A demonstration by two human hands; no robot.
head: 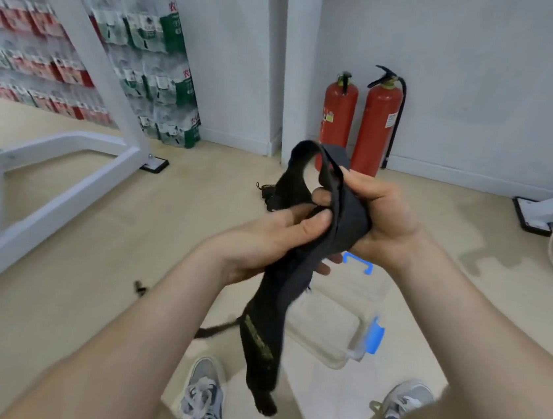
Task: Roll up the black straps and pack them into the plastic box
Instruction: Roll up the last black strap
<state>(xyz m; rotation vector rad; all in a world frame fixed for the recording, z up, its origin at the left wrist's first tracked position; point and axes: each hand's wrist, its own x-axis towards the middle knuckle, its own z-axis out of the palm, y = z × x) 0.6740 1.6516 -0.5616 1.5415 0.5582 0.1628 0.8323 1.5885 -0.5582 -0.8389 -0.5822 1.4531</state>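
A wide black strap [270, 315] hangs in the air between both hands, with a loop arching over the top and a tail with olive lettering dangling toward my feet. My left hand [265, 239] pinches the strap with thumb and fingers at its middle. My right hand [381, 217] grips the bunched upper part, fingers curled round it. The clear plastic box [334, 322] with blue latches lies on the floor below my hands, partly hidden by the strap. Another black strap [267, 191] lies on the floor behind my hands.
Two red fire extinguishers [357, 122] stand by the wall beside a white pillar. Stacked packs of bottled water [154, 57] line the left wall. A white metal frame [63, 164] crosses the floor on the left. A thin black strap [216, 330] trails near my shoes.
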